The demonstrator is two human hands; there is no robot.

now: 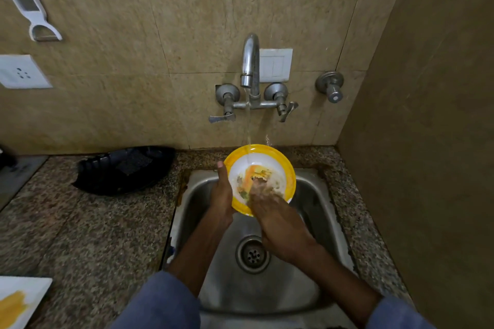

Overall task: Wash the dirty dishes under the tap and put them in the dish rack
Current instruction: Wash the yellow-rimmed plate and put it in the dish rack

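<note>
Blue sleeves (160,302) frame both forearms above the steel sink basin (315,195). The left hand (223,195) grips the left edge of the round white plate with the yellow rim (263,153), its thumb lying up along the rim. The right hand (272,211) lays its fingers flat and uncurled (they are blurred) on the dirty centre. The plate is held tilted over the sink, under water (248,125) running from the chrome wall tap (250,61). A black plastic dish rack (125,168) stands on the speckled granite counter (93,235) to the left.
</note>
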